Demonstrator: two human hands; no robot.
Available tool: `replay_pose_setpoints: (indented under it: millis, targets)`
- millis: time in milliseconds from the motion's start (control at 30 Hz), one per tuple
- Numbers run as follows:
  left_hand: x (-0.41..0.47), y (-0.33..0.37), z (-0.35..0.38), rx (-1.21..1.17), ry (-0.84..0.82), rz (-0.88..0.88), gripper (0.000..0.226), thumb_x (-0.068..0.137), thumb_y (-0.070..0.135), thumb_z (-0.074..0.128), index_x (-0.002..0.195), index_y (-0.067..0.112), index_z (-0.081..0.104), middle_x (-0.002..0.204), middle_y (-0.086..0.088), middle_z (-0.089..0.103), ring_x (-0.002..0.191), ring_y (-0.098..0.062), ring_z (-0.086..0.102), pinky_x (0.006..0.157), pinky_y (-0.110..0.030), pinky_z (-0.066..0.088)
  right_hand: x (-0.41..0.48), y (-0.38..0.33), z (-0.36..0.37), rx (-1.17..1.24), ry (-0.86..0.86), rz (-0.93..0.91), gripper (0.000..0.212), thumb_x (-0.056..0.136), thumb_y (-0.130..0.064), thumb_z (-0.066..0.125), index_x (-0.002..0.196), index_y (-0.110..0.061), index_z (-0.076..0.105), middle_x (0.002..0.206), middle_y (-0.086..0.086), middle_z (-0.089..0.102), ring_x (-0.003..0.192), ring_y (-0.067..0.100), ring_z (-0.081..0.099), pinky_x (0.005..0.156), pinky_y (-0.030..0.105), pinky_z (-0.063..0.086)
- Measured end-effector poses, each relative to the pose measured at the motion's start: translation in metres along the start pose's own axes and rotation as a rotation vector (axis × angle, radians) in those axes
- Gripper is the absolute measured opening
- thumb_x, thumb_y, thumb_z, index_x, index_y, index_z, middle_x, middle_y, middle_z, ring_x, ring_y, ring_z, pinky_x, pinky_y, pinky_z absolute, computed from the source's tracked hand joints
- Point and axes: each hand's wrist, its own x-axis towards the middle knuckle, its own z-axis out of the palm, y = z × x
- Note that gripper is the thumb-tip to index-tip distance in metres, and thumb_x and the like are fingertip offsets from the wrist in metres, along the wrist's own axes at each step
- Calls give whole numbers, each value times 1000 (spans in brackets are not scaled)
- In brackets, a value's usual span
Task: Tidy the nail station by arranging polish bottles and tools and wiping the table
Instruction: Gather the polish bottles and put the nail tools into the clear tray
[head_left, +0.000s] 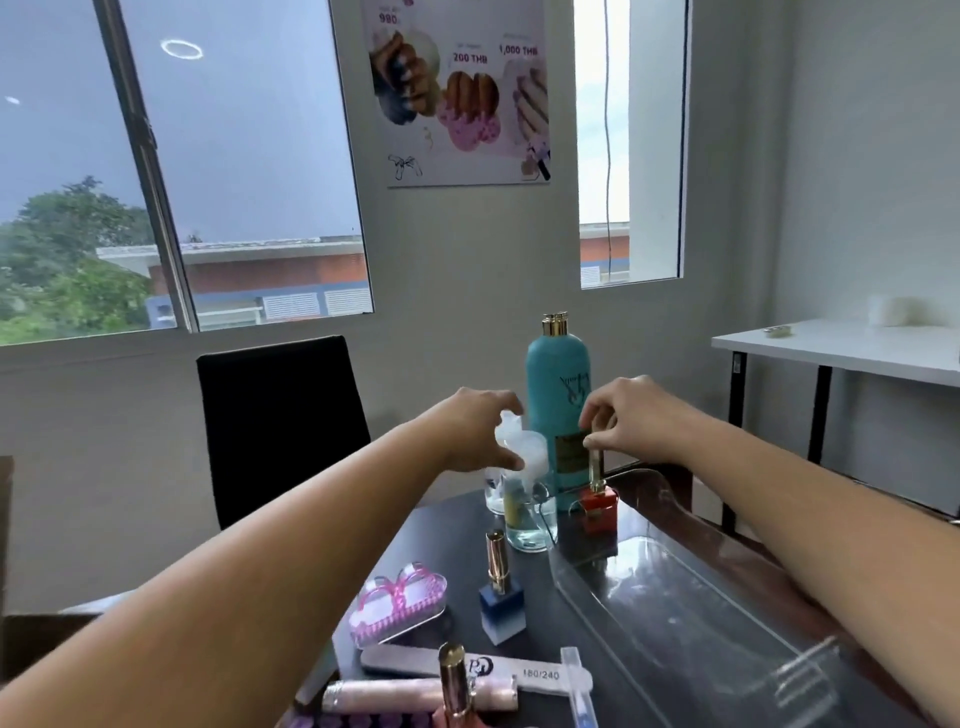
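Note:
My left hand (480, 428) grips the white pump top of a clear pump bottle (530, 514) with bluish liquid at the table's far end. My right hand (631, 418) pinches the gold cap of a red polish bottle (598, 506) standing just right of it. Behind both stands a tall teal bottle (558, 395) with a gold cap. A blue polish bottle (501, 605) stands nearer me. A pink nail brush (397, 605), a nail file (475, 670) marked 180/240, and a pink polish bottle (457, 686) lie or stand at the near edge.
A clear plastic tray (691, 603) fills the right side of the dark table (452, 525). A pink roll (415, 696) and a clear stick (579, 686) lie near the file. A black chair (280, 421) stands beyond the table; a white side table (841, 348) is at right.

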Motion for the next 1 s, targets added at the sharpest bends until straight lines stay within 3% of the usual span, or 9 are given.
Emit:
replay_pose_setpoints:
  millis: [167,300,433,500,667,833,1000]
  targets:
    - [-49,-24,-34,64,-55,-115,54,74,44,72,121,23,55,118,-2,61,94,-16,55,84,-24,40,-21,-42,-9,107,-82,-113,8,78,-29,74,85,-29,69,78,-14,66,74,-2,63,60,8,45]
    - [-99,-45,-50,8,-144,-220,50,74,49,70,117,26,58,113,4,63,95,-13,57,82,-23,41,-40,-86,-5,132,-241,-186,14,78,-31,74,92,-29,71,81,-16,68,77,-4,63,65,7,45]
    - [-145,-59,-55,-16,-273,-293,52,70,53,72,115,30,59,111,7,63,97,-13,59,90,-28,46,-55,-114,8,30,-376,-202,28,77,-29,75,104,-24,70,93,-10,68,87,5,64,75,13,47]
    - [-162,-63,-51,-27,-306,-297,48,70,48,74,112,29,62,109,6,64,96,-13,61,88,-28,49,-61,-122,13,-27,-401,-197,30,76,-26,76,105,-21,70,93,-7,69,86,8,63,75,16,48]
    - [-179,-62,-28,-15,-252,-242,18,77,25,73,94,20,69,86,5,64,77,-11,64,60,-14,46,-69,-125,22,-81,-348,-184,17,75,-15,77,92,-14,74,94,1,70,88,13,63,80,25,53]
    - [-177,-65,-23,19,-189,-245,5,79,13,68,84,14,70,81,-1,70,65,-7,64,65,-18,51,-65,-118,23,-60,-331,-169,15,73,-13,79,87,-14,73,92,4,71,89,18,66,83,30,55]
    - [-149,-72,-43,51,-81,-229,10,76,18,71,86,14,72,81,0,67,73,-10,60,66,-19,48,-48,-114,19,-69,-264,-176,17,71,-16,81,86,-15,73,86,0,70,83,16,65,77,26,53]
